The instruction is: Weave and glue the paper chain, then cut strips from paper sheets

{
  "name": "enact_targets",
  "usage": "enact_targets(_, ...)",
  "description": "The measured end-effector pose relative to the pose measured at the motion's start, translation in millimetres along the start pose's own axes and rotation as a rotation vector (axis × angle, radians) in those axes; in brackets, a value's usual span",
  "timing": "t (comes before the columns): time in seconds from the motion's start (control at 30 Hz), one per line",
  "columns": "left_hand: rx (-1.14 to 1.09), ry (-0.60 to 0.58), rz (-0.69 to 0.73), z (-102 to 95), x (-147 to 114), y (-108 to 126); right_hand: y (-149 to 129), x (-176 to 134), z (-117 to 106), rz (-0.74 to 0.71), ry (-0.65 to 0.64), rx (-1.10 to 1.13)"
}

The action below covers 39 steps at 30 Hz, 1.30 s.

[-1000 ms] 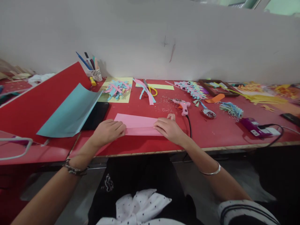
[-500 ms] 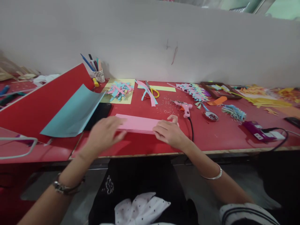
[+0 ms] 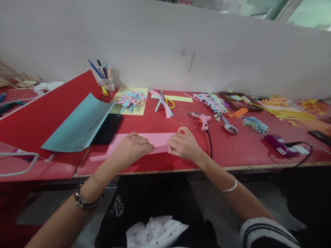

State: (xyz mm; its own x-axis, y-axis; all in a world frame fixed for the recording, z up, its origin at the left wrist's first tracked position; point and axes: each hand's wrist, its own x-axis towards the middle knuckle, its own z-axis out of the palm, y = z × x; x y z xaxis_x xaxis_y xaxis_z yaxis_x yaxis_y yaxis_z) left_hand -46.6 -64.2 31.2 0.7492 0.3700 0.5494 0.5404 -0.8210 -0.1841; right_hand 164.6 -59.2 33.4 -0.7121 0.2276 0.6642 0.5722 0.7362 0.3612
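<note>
A sheet of pink paper (image 3: 161,138) lies at the front of the red table, with a narrow flap along its near edge. My left hand (image 3: 133,148) has its fingers closed on that near edge. Beside it, my right hand (image 3: 183,144) grips the same edge further right, thumb and fingers bent round the paper. Between the hands the flap stands slightly raised. At the left end, the flap sticks out past the sheet. My fingers hide parts of the fold.
A glue gun (image 3: 203,119) with a black cord lies behind my right hand. Yellow-handled scissors (image 3: 168,100), cut strips (image 3: 131,100) and a pen cup (image 3: 108,83) are further back. Blue paper (image 3: 80,127) leans left, near a black tablet-like object (image 3: 107,129). A purple power strip (image 3: 281,145) sits right.
My left hand has come in from the left and closed on the paper's near edge. The folded pink paper has opened out wider, leaving a narrow flap in front.
</note>
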Motion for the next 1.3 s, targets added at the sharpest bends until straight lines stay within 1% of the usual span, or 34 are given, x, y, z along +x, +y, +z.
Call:
enact_targets(0.1,-0.001,-0.024,0.024,-0.6,-6,-8,13,-15,-10,0.021,-0.016,-0.049)
enact_targets(0.2,0.023,-0.066,0.038,-0.2,-12,-13,29,-33,-21,0.062,-0.065,-0.141)
enact_targets(0.3,0.075,-0.102,0.049,0.1,-12,-12,38,-43,-32,0.188,-0.061,-0.211)
enact_targets(0.37,0.101,-0.126,0.065,-0.4,-8,-8,35,-41,-37,0.292,-0.047,-0.156)
enact_targets(0.4,0.108,-0.144,0.073,-1.1,-4,-5,30,-37,-39,0.322,-0.062,-0.096)
enact_targets(0.43,0.114,-0.163,0.084,-1.8,0,-1,24,-31,-39,0.324,-0.099,-0.026)
enact_targets(0.5,0.124,-0.171,0.108,-3.5,9,6,10,-18,-36,0.237,-0.221,0.079)
enact_targets(0.57,0.133,-0.139,0.113,-4.8,17,13,-2,-7,-31,0.121,-0.319,0.108)
enact_targets(0.6,0.137,-0.119,0.108,-5.2,20,16,-6,-3,-28,0.083,-0.348,0.111)
enact_targets(0.67,0.156,-0.081,0.087,-5.6,26,21,-9,2,-23,0.059,-0.367,0.118)
enact_targets(0.8,0.245,0.014,0.071,-5.7,30,23,-4,2,-19,0.097,-0.356,0.205)
enact_targets(0.93,0.324,0.082,0.068,-7.7,22,9,9,-3,-23,0.197,-0.355,0.385)
enact_targets(1.0,0.342,0.084,0.064,-10.2,13,-1,16,-7,-27,0.252,-0.366,0.441)
enact_targets(1.07,0.350,0.053,0.064,-13.5,1,-13,24,-12,-31,0.291,-0.383,0.458)
enact_targets(1.13,0.359,-0.005,0.041,-17.6,-14,-24,31,-17,-35,0.309,-0.394,0.447)
enact_targets(1.23,0.392,-0.095,-0.062,-26.3,-35,-42,39,-22,-41,0.277,-0.374,0.416)
enact_targets(1.27,0.402,-0.100,-0.101,-30.0,-40,-48,39,-22,-42,0.258,-0.354,0.391)
enact_targets(1.3,0.412,-0.079,-0.146,-34.1,-45,-52,39,-22,-44,0.241,-0.325,0.350)
